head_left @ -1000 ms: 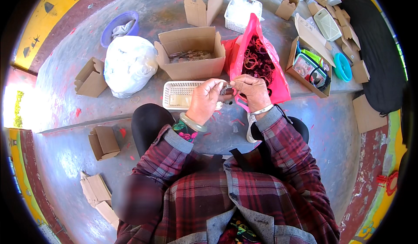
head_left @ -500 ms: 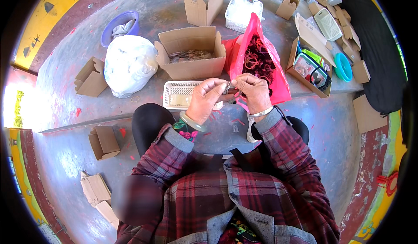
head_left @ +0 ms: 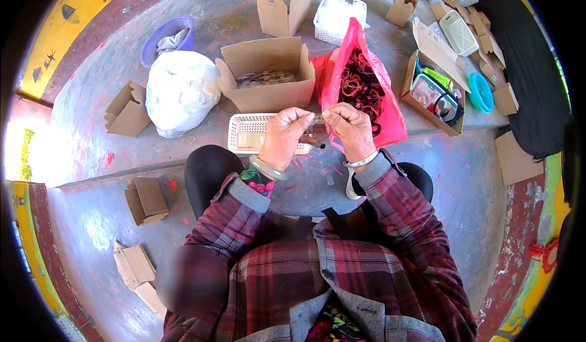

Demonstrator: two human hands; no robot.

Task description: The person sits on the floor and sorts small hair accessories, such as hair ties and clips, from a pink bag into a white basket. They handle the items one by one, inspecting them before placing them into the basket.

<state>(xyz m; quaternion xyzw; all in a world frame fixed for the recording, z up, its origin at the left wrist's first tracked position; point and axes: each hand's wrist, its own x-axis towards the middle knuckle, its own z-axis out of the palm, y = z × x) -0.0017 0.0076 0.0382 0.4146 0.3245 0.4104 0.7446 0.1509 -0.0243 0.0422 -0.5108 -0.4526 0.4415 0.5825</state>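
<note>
Floor: smooth grey concrete with a dull gloss, flecked with red scraps; it spreads around the carton on every side.
Pink bag: thin, shiny, creased plastic, just right of the carton; its mouth gapes on a tangle of dark and reddish loops.
Carton: brown corrugated cardboard, matte and boxy, flaps splayed outward; a shallow heap of thin, pale and brownish loops lies inside.
White bag: crinkled, cloudy plastic swollen into a rounded bulk, just left of the carton.
Purple basin: smooth, round plastic, beyond the white bag, to the far left of the carton; a rumpled grey cloth lies in it.
White basket: rigid plastic with a perforated lattice wall, rectangular, just in front of the carton's near side.
Left hand: before the carton's near side, partly over the basket; thumb and forefinger pinch one end of the thin band, the other fingers curled beneath. A smooth, pale, thick bangle rings the wrist.
Right hand: before the carton's near right corner; its fingertips pinch the band's other end. A slim metallic bangle circles this wrist.
Thin band: slender, greyish, looped, held between both sets of fingertips, in front of the carton's right end; its finer detail is too small to tell.
</note>
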